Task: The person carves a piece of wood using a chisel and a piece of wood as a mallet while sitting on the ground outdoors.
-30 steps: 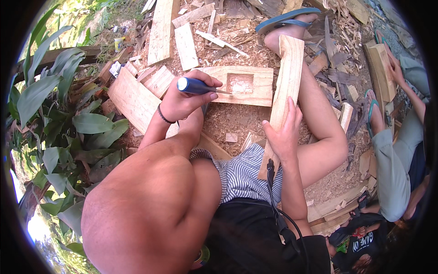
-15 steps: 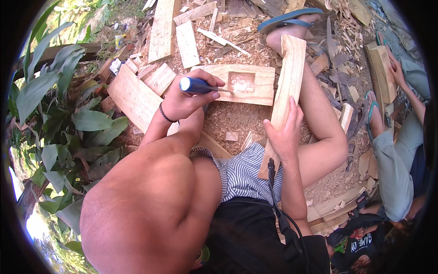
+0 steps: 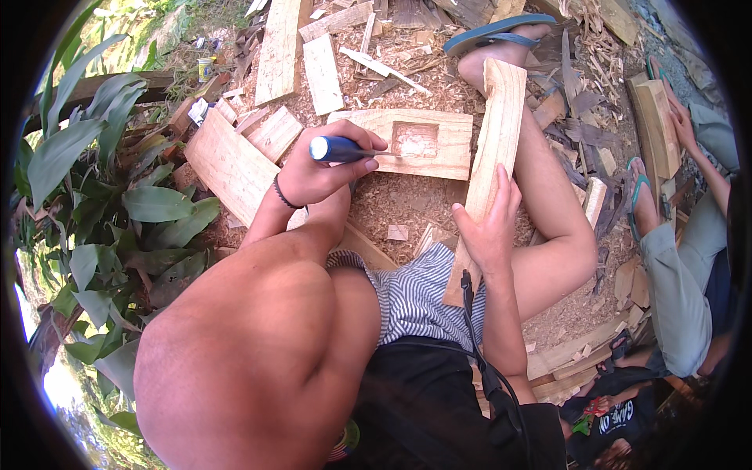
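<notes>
My left hand (image 3: 307,174) is closed around the blue handle of a chisel (image 3: 338,149). The thin metal blade points right, its end at the left edge of a square recess cut in a pale wooden block (image 3: 448,166). Shavings lie in the recess. My right hand (image 3: 492,227) rests with fingers wrapped over a long, slightly curved wooden bar (image 3: 503,106). That bar slants from my lap up past the block's right end, across my bent leg.
A broad plank (image 3: 227,166) lies left of the block, with more boards (image 3: 278,55) beyond. Wood chips cover the ground. Leafy plants (image 3: 117,204) crowd the left side. At the right, another person's hand (image 3: 683,125) touches a wooden piece (image 3: 656,129). A black cable (image 3: 487,368) hangs by my right arm.
The butt of the chisel's handle has dipped very slightly, with the blade still at the recess. My right hand and the wooden bar stay in place.
</notes>
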{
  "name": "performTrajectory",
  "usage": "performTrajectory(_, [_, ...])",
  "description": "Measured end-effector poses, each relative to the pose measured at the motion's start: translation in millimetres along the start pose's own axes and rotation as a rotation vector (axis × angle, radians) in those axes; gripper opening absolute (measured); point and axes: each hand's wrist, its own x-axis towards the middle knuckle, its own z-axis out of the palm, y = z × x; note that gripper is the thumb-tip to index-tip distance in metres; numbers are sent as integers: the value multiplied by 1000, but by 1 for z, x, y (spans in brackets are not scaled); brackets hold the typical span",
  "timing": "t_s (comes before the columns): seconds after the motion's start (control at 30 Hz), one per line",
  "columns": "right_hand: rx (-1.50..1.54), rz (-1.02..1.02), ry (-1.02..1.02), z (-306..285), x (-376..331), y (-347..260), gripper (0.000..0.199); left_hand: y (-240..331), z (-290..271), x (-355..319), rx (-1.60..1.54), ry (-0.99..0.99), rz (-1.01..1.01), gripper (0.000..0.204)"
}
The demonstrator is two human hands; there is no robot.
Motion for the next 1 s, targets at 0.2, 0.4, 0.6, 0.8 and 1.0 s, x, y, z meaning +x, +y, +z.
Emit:
performTrajectory(0.2, [7,7,-5,-1,0,-1,92,0,0,0,12,-8,9,23])
performTrajectory(0.4, [-3,-1,4,0,0,-1,92,0,0,0,19,-9,12,23])
performTrajectory(0.6, [10,-15,14,0,1,-1,92,0,0,1,21,-10,18,23])
performTrajectory(0.8, [6,-30,25,2,1,0,92,-1,0,0,24,-6,20,23])
performTrajectory(1.0, [3,-31,23,1,1,-1,91,-1,-1,-1,30,-5,26,23])
